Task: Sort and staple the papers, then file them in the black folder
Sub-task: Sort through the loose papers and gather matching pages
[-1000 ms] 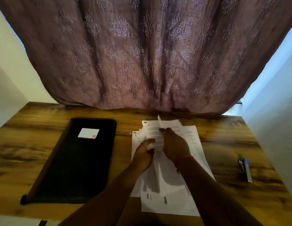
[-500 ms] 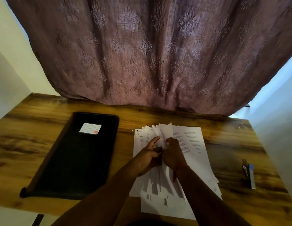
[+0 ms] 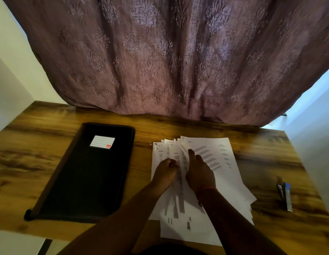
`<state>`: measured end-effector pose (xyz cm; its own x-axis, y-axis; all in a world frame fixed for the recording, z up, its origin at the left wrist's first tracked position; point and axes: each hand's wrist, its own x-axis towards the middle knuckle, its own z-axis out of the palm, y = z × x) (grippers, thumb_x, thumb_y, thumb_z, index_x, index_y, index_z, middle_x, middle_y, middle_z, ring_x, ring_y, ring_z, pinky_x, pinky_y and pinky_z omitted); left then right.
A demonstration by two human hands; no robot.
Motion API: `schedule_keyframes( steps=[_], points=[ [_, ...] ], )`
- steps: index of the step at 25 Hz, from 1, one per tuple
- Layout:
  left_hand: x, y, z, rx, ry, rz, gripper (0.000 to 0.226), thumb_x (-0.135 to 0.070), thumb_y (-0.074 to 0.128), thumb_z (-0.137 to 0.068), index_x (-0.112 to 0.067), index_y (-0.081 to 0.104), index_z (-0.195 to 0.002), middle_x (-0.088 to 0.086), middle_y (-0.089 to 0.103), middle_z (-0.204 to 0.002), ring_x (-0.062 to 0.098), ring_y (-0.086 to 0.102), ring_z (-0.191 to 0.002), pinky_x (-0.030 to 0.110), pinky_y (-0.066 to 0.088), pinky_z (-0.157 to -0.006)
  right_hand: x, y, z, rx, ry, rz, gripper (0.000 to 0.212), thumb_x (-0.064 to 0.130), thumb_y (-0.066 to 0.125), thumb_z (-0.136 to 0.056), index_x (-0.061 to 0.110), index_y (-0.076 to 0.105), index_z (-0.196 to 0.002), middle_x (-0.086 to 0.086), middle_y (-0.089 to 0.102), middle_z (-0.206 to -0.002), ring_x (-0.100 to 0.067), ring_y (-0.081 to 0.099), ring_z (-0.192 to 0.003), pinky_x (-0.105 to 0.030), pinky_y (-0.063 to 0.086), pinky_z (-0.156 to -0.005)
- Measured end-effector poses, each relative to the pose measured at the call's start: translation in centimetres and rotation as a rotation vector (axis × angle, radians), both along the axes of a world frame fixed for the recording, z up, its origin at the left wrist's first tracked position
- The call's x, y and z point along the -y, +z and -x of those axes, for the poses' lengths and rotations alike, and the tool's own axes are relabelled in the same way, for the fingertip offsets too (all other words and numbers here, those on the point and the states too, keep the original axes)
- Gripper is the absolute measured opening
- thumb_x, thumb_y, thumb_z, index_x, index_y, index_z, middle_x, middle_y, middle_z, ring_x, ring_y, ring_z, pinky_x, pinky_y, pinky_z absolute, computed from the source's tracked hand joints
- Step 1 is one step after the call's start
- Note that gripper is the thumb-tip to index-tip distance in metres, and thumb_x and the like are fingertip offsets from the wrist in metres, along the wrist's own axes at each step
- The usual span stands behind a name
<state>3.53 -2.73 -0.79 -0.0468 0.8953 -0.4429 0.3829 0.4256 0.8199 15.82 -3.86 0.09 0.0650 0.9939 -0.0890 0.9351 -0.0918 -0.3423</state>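
A fanned stack of white printed papers (image 3: 215, 157) lies on the wooden table, right of centre. My left hand (image 3: 165, 172) rests on the left part of the fan with its fingers curled on the sheet edges. My right hand (image 3: 199, 172) is beside it. Its index finger stretches forward along several raised sheets, which it holds with the thumb hidden under them. The black folder (image 3: 86, 177) lies shut on the left, with a white label near its top. A dark stapler with a blue side (image 3: 285, 194) lies at the right edge, away from both hands.
A patterned mauve curtain (image 3: 169, 61) hangs down to the table's back edge. White walls close in on both sides. The wooden table top (image 3: 40, 157) shows between the folder and the papers, and the front edge lies just below the papers.
The sheets that both hands held up have come down onto the fan. My right index finger now points forward over them, and the left hand has curled lower. The view has shifted slightly.
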Motion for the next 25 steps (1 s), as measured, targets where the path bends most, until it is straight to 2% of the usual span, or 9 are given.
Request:
schedule_keyframes(
  steps=[2, 4, 6, 8, 10, 13, 18, 22, 25],
  points=[
    [-0.2, -0.9, 0.4, -0.061, 0.002, -0.051, 0.024, -0.016, 0.050, -0.100, -0.015, 0.061, -0.121, 0.002, 0.061, -0.130, 0.022, 0.058, -0.116, 0.028, 0.047, -0.094, 0.0, 0.0, -0.4, -0.054, -0.029, 0.058, 0.079, 0.016, 0.055, -0.092, 0.030, 0.008, -0.155, -0.009, 0.049, -0.133, -0.027, 0.058, -0.113, -0.043, 0.052, -0.095],
    [-0.2, -1.2, 0.5, -0.088, -0.034, -0.055, 0.022, -0.013, 0.050, -0.099, -0.016, 0.060, -0.119, 0.003, 0.062, -0.127, 0.022, 0.059, -0.117, 0.027, 0.046, -0.092, 0.0, -0.2, -0.1, -0.093, -0.038, 0.124, 0.081, 0.014, 0.055, -0.092, 0.028, 0.006, -0.156, -0.009, 0.051, -0.130, -0.027, 0.058, -0.113, -0.043, 0.050, -0.096],
    [-0.2, -1.2, 0.3, -0.143, -0.064, -0.049, 0.021, -0.014, 0.048, -0.100, -0.015, 0.058, -0.118, 0.004, 0.062, -0.124, 0.023, 0.058, -0.114, 0.028, 0.045, -0.090, 0.1, -0.8, 0.3, -0.035, -0.003, 0.157, 0.066, 0.015, 0.055, -0.092, 0.018, 0.025, -0.150, -0.010, 0.053, -0.129, -0.028, 0.057, -0.115, -0.041, 0.049, -0.097],
    [-0.2, -1.2, 0.1, -0.173, -0.071, -0.057, 0.019, -0.014, 0.047, -0.101, -0.014, 0.057, -0.116, 0.005, 0.062, -0.120, 0.021, 0.058, -0.107, 0.026, 0.042, -0.085, 0.1, -1.1, 0.5, 0.034, 0.038, 0.167, 0.046, 0.017, 0.053, -0.092, 0.014, 0.044, -0.137, -0.010, 0.054, -0.128, -0.027, 0.055, -0.116, -0.038, 0.049, -0.097],
    [-0.2, -1.7, 0.2, -0.155, -0.077, -0.067, 0.018, -0.017, 0.048, -0.101, -0.015, 0.058, -0.116, 0.003, 0.063, -0.117, 0.021, 0.060, -0.108, 0.025, 0.043, -0.085, -0.1, -1.2, 0.2, -0.016, -0.018, 0.150, 0.038, 0.020, 0.052, -0.093, 0.015, 0.050, -0.131, -0.008, 0.056, -0.126, -0.026, 0.057, -0.114, -0.038, 0.050, -0.097],
    [-0.3, -2.3, 0.6, -0.137, -0.089, -0.082, 0.018, -0.024, 0.056, -0.098, -0.018, 0.059, -0.115, 0.000, 0.066, -0.115, 0.020, 0.063, -0.108, 0.029, 0.051, -0.088, -0.6, -0.9, -0.5, -0.163, -0.162, 0.145, 0.040, 0.017, 0.052, -0.093, 0.017, 0.048, -0.132, -0.007, 0.055, -0.128, -0.027, 0.056, -0.117, -0.041, 0.047, -0.100],
    [-0.4, -2.8, 0.3, -0.261, -0.133, -0.159, 0.024, -0.019, 0.057, -0.097, -0.017, 0.057, -0.121, 0.004, 0.063, -0.124, 0.024, 0.062, -0.115, 0.038, 0.051, -0.098, -1.1, -0.4, -0.9, -0.207, -0.171, 0.185, 0.048, 0.014, 0.053, -0.092, 0.016, 0.043, -0.139, -0.008, 0.050, -0.136, -0.028, 0.050, -0.125, -0.042, 0.041, -0.106],
    [-0.5, -3.2, 0.0, -0.368, -0.192, -0.192, 0.040, -0.022, 0.061, -0.095, -0.016, 0.049, -0.133, 0.005, 0.052, -0.135, 0.025, 0.052, -0.126, 0.039, 0.046, -0.105, -1.0, -0.4, -0.9, -0.141, -0.093, 0.237, 0.045, 0.016, 0.051, -0.094, 0.014, 0.045, -0.139, -0.009, 0.051, -0.137, -0.028, 0.049, -0.127, -0.039, 0.039, -0.107],
    [-0.6, -4.1, -0.2, -0.363, -0.217, -0.205, 0.030, -0.026, 0.057, -0.097, -0.017, 0.057, -0.126, 0.005, 0.059, -0.128, 0.025, 0.058, -0.120, 0.040, 0.051, -0.101, -1.4, -0.4, -1.1, -0.112, -0.057, 0.278, 0.039, 0.017, 0.053, -0.092, 0.013, 0.051, -0.131, -0.010, 0.056, -0.130, -0.028, 0.053, -0.121, -0.038, 0.043, -0.103]
  ],
)
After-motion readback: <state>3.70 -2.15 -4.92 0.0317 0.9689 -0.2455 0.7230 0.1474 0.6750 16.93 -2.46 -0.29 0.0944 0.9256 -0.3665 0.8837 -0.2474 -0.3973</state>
